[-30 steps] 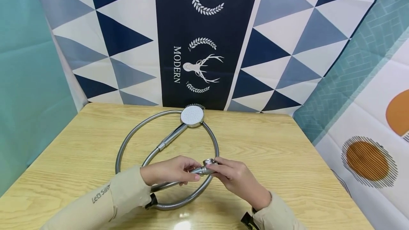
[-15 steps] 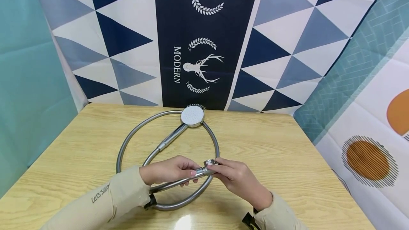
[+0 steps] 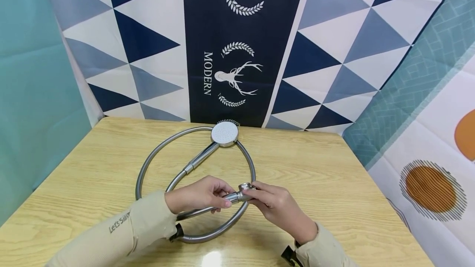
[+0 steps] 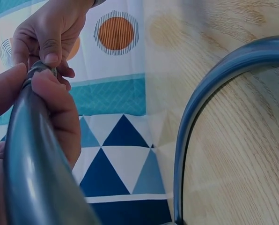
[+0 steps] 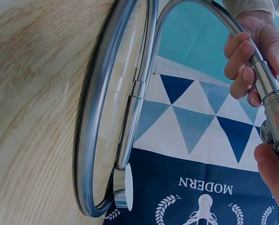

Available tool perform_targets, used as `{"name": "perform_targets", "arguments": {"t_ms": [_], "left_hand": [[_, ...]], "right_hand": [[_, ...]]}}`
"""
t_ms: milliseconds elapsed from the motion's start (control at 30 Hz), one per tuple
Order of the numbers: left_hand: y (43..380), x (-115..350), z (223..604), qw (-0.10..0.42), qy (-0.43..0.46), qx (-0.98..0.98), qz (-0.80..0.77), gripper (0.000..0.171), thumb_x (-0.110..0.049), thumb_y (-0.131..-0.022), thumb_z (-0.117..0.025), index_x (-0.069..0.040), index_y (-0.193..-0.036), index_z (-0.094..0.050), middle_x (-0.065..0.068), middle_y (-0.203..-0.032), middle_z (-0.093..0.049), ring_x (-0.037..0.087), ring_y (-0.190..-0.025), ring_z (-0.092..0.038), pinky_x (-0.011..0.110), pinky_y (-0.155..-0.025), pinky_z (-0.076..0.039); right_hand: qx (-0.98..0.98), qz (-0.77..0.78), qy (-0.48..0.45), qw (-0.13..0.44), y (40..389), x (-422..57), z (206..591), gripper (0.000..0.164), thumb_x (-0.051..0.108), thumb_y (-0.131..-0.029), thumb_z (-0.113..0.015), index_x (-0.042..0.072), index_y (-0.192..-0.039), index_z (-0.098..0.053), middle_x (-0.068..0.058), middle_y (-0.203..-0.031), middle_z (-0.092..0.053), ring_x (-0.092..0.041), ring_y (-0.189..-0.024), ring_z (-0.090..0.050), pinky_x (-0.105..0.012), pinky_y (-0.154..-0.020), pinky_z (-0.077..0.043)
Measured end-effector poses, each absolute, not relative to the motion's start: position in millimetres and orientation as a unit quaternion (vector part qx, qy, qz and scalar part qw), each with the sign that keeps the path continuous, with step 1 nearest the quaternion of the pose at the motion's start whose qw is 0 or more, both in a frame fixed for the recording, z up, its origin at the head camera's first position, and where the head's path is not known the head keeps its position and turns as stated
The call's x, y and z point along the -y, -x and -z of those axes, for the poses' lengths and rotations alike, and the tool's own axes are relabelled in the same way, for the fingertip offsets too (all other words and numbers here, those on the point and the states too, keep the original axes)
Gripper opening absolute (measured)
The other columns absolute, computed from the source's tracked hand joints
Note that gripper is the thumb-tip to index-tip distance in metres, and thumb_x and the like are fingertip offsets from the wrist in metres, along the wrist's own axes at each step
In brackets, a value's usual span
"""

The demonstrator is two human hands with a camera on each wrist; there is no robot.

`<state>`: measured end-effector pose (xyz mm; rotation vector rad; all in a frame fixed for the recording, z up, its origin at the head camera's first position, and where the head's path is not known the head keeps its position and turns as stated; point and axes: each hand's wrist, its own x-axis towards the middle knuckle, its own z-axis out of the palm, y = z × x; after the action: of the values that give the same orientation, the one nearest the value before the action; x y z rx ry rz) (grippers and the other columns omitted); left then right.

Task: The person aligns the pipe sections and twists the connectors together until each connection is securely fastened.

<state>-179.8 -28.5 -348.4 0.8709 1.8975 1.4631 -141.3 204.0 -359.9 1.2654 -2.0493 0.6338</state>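
Observation:
My left hand (image 3: 202,195) pinches the smooth metal end sleeve (image 5: 267,80) of a grey shower hose (image 3: 146,164) between thumb and fingers. With my right hand (image 3: 276,207) I hold a chrome fitting (image 3: 244,195) that has a round side piece; part of it is hidden behind the fingers. Sleeve and fitting are in line and meet end to end, above the table. The hose's other end runs into the handle of a shower head (image 3: 224,134), which lies face up at the back of the table, its white face showing.
The hose loops widely over the wooden table (image 3: 315,184), passing under the shower head and below my hands. A patterned cloth (image 3: 148,44) hangs behind the table's back edge, with a teal cloth (image 3: 41,73) on the left.
My left thumb and fingers shift around the sleeve, forward and back. The right hand keeps its grip on the fitting almost unmoved. Shower head and hose loop stay put; the head view shifts slightly.

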Motion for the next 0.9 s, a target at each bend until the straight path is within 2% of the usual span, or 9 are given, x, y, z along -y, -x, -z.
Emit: {"name": "perform_targets", "arguments": {"t_ms": [267, 467, 700, 900], "left_hand": [[176, 27, 350, 0.314, -0.327, -0.708, -0.541, 0.024, -0.004, -0.096, -0.054, 0.014, -0.112, -0.057, 0.004, -0.082, -0.061, 0.008, -0.061, -0.047, 0.020, -0.056, -0.041], [177, 23, 353, 0.327, -0.342, -0.715, -0.515, 0.022, -0.008, -0.101, -0.048, 0.010, -0.095, -0.061, 0.001, -0.074, -0.062, 0.007, -0.056, -0.043, 0.019, -0.053, -0.036], [173, 18, 352, 0.297, -0.330, -0.740, -0.505, 0.018, -0.008, -0.099, -0.051, 0.004, -0.089, -0.060, 0.000, -0.071, -0.059, 0.008, -0.055, -0.043, 0.019, -0.052, -0.036], [171, 17, 351, 0.280, -0.322, -0.751, -0.504, 0.016, -0.007, -0.097, -0.055, 0.006, -0.091, -0.061, -0.001, -0.070, -0.059, 0.008, -0.055, -0.044, 0.020, -0.052, -0.036]], "right_hand": [[0.769, -0.231, -0.493, 0.334, 143, -203, 364, 0.034, 0.021, -0.100, -0.044, -0.001, -0.103, -0.070, -0.018, -0.100, -0.068, -0.023, -0.082, -0.070, -0.019, -0.074, -0.052], [0.770, -0.234, -0.492, 0.332, 143, -203, 366, 0.034, 0.021, -0.100, -0.046, -0.002, -0.102, -0.070, -0.018, -0.098, -0.069, -0.025, -0.084, -0.070, -0.020, -0.075, -0.052], [0.771, -0.233, -0.489, 0.336, 141, -205, 365, 0.034, 0.021, -0.100, -0.044, -0.002, -0.103, -0.070, -0.020, -0.100, -0.068, -0.026, -0.083, -0.070, -0.020, -0.074, -0.052], [0.776, -0.231, -0.486, 0.329, 141, -207, 365, 0.035, 0.022, -0.101, -0.045, -0.001, -0.102, -0.071, -0.018, -0.100, -0.069, -0.024, -0.084, -0.070, -0.019, -0.075, -0.052]]}}
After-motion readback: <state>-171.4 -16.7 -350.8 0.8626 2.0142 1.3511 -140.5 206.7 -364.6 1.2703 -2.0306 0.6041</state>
